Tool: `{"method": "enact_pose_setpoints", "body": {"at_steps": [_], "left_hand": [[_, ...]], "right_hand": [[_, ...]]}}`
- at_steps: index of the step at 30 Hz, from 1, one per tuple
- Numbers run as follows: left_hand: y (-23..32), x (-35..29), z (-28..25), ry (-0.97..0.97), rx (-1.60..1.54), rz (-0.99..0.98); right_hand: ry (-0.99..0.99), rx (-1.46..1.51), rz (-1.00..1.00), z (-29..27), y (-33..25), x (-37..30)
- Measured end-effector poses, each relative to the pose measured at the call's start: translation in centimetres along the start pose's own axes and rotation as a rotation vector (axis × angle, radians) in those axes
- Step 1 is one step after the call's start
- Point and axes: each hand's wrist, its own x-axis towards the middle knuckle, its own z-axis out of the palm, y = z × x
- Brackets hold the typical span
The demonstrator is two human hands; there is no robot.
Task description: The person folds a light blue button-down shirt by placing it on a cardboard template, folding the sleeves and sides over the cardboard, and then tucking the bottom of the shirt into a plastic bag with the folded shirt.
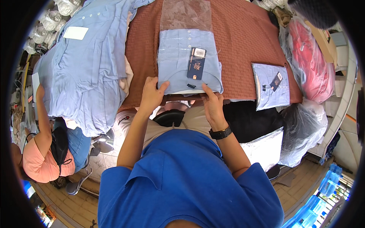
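Observation:
In front of me a light blue folded shirt lies partly inside a clear plastic bag, whose see-through far part extends beyond the shirt. A dark hang tag rests on the shirt's front, and a small black label shows at its neckline. My left hand is closed on the near left corner, thumb on top and fingers beneath. The near edge toward the right is pinched by my right hand, with a black watch on that wrist. Part of the fingers is hidden under the shirt.
A brown textured cloth covers the table. Unbagged blue shirts are heaped at left, where a person in an orange top reaches toward them. At right lie another bagged blue shirt and red garments in plastic.

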Motion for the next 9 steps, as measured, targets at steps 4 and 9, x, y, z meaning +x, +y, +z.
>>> {"method": "enact_pose_setpoints", "body": {"at_steps": [4, 9], "left_hand": [[-0.6, -0.1, 0.5, -0.088, -0.621, -0.173], [-0.8, -0.2, 1.1, -0.152, -0.781, -0.212]], "right_hand": [[-0.197, 0.115, 0.120, -2.8, 1.0, 0.6], [-0.120, -0.036, 0.065, -0.1, 0.4, -0.6]]}}
